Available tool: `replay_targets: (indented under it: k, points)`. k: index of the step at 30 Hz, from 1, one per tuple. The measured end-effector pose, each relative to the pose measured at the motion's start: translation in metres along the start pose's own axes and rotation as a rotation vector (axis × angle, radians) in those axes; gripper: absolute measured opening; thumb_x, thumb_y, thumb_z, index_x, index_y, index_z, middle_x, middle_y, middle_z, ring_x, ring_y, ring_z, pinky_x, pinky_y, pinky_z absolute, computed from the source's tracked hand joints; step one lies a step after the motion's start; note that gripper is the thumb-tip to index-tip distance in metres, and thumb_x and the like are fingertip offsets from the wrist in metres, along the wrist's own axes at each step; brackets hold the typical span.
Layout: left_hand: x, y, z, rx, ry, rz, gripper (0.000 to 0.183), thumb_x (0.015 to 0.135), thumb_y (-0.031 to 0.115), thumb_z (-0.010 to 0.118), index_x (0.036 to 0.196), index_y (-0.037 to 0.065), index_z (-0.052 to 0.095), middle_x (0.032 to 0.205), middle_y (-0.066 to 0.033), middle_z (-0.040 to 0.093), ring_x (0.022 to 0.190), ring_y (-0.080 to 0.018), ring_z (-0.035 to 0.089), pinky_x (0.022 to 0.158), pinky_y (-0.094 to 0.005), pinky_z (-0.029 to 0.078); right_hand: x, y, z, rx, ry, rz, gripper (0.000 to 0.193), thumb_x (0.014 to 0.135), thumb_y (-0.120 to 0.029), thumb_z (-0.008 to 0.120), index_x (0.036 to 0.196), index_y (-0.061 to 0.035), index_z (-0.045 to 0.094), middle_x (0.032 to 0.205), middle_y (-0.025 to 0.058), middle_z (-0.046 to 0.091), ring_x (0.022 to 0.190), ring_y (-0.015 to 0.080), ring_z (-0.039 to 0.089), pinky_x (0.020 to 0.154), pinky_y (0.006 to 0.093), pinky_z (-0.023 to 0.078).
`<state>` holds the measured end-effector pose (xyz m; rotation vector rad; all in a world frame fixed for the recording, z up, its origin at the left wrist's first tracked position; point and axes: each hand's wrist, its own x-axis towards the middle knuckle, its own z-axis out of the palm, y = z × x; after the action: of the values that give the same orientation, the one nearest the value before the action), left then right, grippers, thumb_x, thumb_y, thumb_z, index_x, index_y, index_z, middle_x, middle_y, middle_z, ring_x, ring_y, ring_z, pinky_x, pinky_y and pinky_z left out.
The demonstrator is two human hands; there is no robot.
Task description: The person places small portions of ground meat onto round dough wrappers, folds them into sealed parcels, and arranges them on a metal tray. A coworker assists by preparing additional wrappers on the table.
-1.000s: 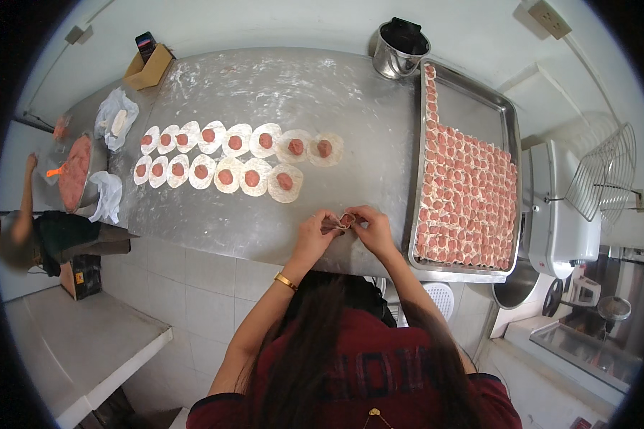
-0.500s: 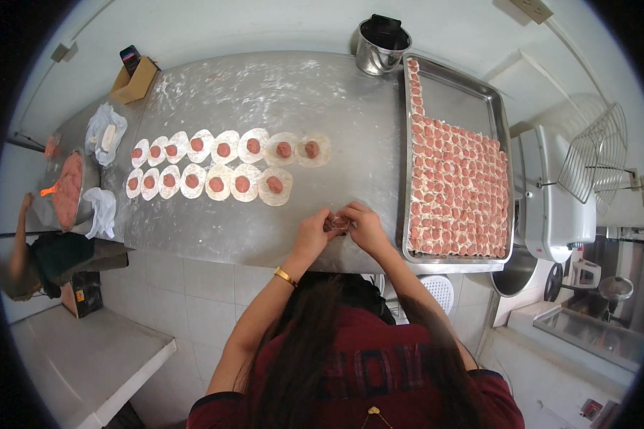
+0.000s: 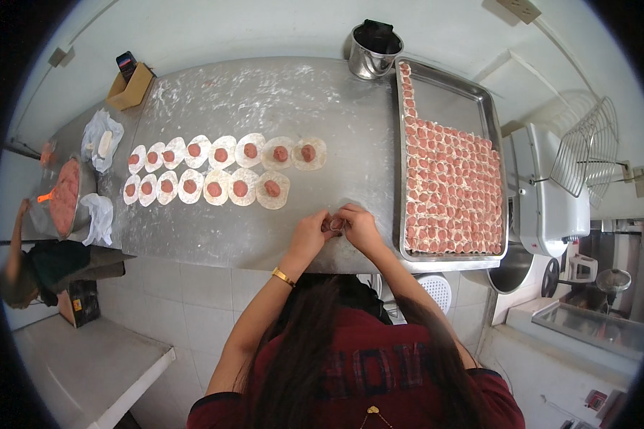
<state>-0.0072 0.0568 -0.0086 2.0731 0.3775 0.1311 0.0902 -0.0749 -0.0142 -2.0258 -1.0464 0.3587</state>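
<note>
Close to the steel table's near edge, a small meat-filled dumpling [image 3: 335, 224] is pinched between my fingers, its pink filling partly showing at the top. My left hand [image 3: 310, 233] grips it from the left, fingers curled and pressed together. From the other side my right hand [image 3: 358, 227] pinches its dough rim; the fingertips hide part of it. Left of my hands lie two rows of round dough wrappers [image 3: 285, 200], each topped with a ball of pink meat. On the right, a large metal tray [image 3: 452, 99] carries closely packed dumplings [image 3: 454, 187] with pink tops.
A steel bucket [image 3: 372, 63] with something black in it stands by the tray's far left corner. At the far left are a bowl of pink meat [image 3: 66, 196], white plastic bags [image 3: 101, 140] and a cardboard box [image 3: 130, 87]. Another person [image 3: 50, 268] is beside the bowl.
Both hands stay at the same spot, their fingers drawn closer around the dumpling, so less of its filling shows. The whole view has shifted slightly. The wrappers and tray contents look the same.
</note>
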Motion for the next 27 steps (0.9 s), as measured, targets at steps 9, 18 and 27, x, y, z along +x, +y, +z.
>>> replay_targets:
  k: [9,18,27]
  points:
    - [-0.001,-0.006,0.005,-0.106,0.037,-0.028,0.026,0.07,0.008,0.074,0.085,0.001,0.054,0.073,-0.0144,0.063,0.068,-0.0284,0.064,0.061,-0.0361,0.049,-0.012,-0.013,-0.002,-0.057,0.057,0.149,0.032,0.064,0.008,0.056,0.093,-0.003,0.064,0.089,0.0137,0.06,0.086,0.0358,0.059,0.073,0.041,0.049]
    - [0.001,-0.004,-0.001,-0.073,0.025,0.039,0.026,0.069,0.007,0.074,0.085,0.002,0.054,0.073,-0.0143,0.063,0.068,-0.0295,0.063,0.062,-0.0372,0.049,-0.012,-0.018,-0.007,-0.073,0.117,0.109,0.035,0.064,0.008,0.057,0.097,-0.0017,0.064,0.091,0.0154,0.06,0.086,0.0359,0.059,0.073,0.0401,0.049]
    - [0.006,-0.009,0.002,-0.042,-0.024,0.057,0.023,0.071,0.005,0.072,0.087,0.002,0.056,0.076,-0.0144,0.065,0.072,-0.0271,0.066,0.063,-0.0341,0.051,-0.01,-0.019,0.001,-0.054,0.226,0.087,0.039,0.063,0.01,0.057,0.1,-0.0013,0.063,0.092,0.0164,0.059,0.086,0.0361,0.059,0.074,0.0407,0.049]
